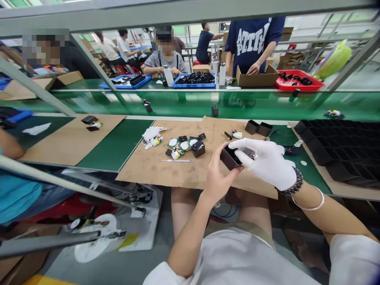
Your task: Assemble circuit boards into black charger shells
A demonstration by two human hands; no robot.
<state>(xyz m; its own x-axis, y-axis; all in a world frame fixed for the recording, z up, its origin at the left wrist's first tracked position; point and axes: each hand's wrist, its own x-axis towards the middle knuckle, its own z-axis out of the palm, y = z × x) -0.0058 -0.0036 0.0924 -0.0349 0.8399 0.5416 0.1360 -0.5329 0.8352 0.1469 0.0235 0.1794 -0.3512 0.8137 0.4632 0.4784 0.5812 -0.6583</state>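
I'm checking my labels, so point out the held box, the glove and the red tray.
Held box (228, 160): head view, on its dark outer side wall.
Glove (270, 164): head view, on the white fabric of its back.
Red tray (285, 86): head view, on its front wall.

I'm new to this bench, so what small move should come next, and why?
Perhaps ease the gloved right hand slightly deeper into the black housing: its open mouth faces those fingers, and the bare left hand grips it.
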